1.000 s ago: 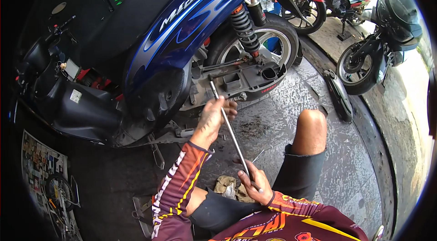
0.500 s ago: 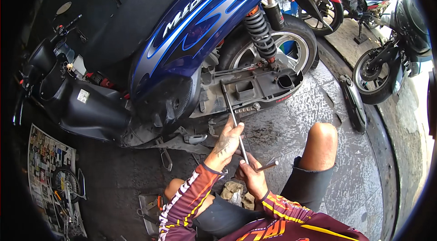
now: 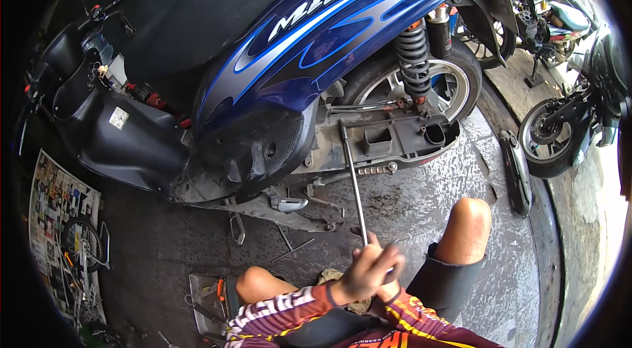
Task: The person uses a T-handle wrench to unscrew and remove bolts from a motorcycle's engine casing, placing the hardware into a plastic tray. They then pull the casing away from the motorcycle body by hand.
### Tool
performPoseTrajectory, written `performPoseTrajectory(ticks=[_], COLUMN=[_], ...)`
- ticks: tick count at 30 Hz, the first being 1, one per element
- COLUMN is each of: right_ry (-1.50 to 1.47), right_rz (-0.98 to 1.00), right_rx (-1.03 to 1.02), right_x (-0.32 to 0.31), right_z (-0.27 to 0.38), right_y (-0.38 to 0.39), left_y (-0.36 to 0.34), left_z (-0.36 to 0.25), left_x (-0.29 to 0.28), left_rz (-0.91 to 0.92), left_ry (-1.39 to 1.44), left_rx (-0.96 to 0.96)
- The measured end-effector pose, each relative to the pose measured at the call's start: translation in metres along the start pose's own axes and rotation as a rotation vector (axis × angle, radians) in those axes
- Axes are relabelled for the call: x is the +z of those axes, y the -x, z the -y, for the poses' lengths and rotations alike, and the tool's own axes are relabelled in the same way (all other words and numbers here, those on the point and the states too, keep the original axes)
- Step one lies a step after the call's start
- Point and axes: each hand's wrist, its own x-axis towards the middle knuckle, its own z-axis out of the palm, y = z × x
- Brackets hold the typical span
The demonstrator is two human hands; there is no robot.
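Note:
A long T-handle socket wrench [image 3: 356,190] slants up from my hands. Its far tip meets the scooter's dark side cover [image 3: 395,147], a casing with square openings beside the rear wheel. My right hand [image 3: 372,254] is closed around the handle end, partly hidden. Across it lies my left hand [image 3: 366,275], its fingers smeared by motion near the crossbar. The crossbar itself is covered by the hands. Above stands the blue scooter's body panel [image 3: 316,25] with silver and light-blue flame shapes.
A coil shock absorber [image 3: 413,62] stands by the rear wheel [image 3: 461,85]. On the floor are a T-shaped metal tool [image 3: 291,249], a tool tray [image 3: 197,315] and a removed long dark part [image 3: 515,174]. A kick lever [image 3: 359,172] juts below the cover. Other motorcycles [image 3: 550,127] stand right.
My left hand has left the wrench's shaft and come down over the right hand at the handle end. The view has shifted, so the scooter sits farther right.

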Motion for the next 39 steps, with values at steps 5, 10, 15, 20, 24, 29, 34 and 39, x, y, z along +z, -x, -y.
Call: performPoseTrajectory(ticks=[5, 10, 15, 20, 24, 29, 34, 39], right_ry=[0.735, 1.025, 1.155, 1.086, 0.380, -0.450, -0.189, 0.496], right_rz=[0.414, 0.603, 0.659, 0.250, -0.528, -0.661, -0.579, -0.195], right_rx=[0.025, 0.117, 0.313, 0.049, 0.073, 0.330, 0.040, -0.223], right_x=[-0.027, -0.047, -0.042, -0.031, -0.001, -0.006, 0.004, 0.033], right_z=[0.047, 0.058, 0.088, 0.083, 0.059, 0.033, 0.056, 0.058], right_y=[-0.025, -0.034, -0.044, -0.017, 0.050, 0.054, 0.041, 0.043], left_y=[0.023, 0.013, -0.006, -0.022, -0.021, -0.019, -0.026, -0.028], left_z=[-0.015, -0.019, 0.005, 0.039, 0.044, 0.030, 0.012, 0.027], left_x=[-0.057, -0.101, -0.088, -0.088, -0.072, -0.068, -0.059, -0.075], left_rz=[0.213, 0.141, 0.326, 0.158, 0.028, 0.032, 0.062, -0.006], left_ry=[0.537, 0.393, -0.401, -0.082, 0.075, 0.218, 0.133, 0.243], left_rx=[0.046, -0.561, -0.419, -0.348, -0.462, -0.423, -0.506, -0.517])
